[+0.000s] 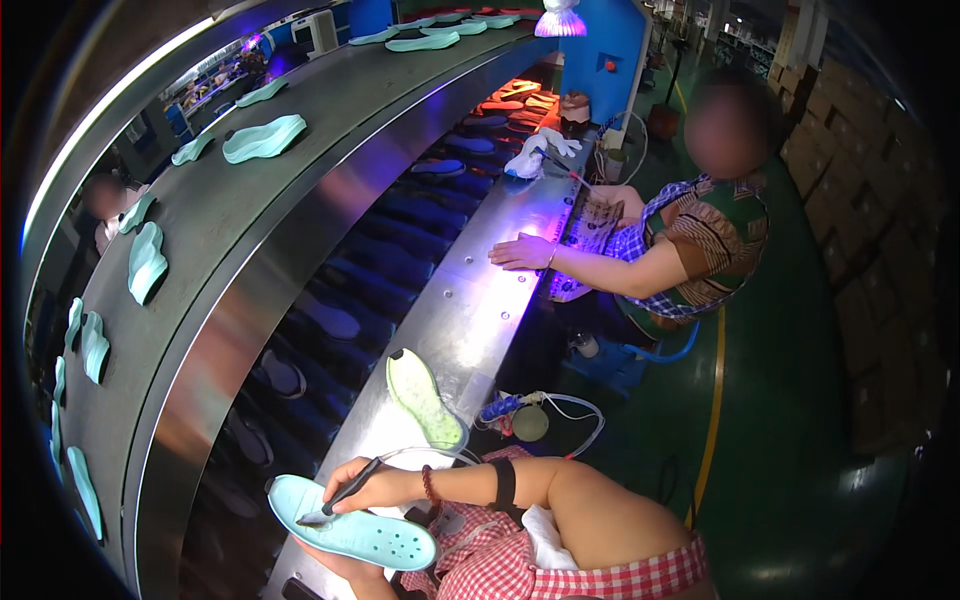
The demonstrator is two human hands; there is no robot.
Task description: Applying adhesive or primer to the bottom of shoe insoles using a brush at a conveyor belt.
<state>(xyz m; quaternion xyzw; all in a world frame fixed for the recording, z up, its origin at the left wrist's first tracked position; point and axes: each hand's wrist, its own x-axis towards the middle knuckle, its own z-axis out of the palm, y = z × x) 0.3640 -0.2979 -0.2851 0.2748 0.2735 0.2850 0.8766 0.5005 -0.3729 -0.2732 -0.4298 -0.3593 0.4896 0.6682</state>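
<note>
My left hand [345, 570] supports a light turquoise shoe sole [382, 530] from below; most of its fingers are hidden under the sole. The sole has a cluster of small holes at its right end and a dark tip at the left. My right hand [378, 487] grips a brush [350, 487] with a dark pen-like handle, its bristles touching the sole's upper face. A thin pale hose [430, 449] runs near that wrist. Just beyond my hands, a yellow-green sole [424, 395] lies on the metal ledge [440, 315].
Left of the ledge runs a lower conveyor [345, 270] carrying soles, beneath an upper belt [215, 215] with several turquoise soles. A co-worker [640, 250] sits farther along, one hand on the ledge. A white glove [545, 150] lies beyond. Stacked cartons [870, 250] line the right.
</note>
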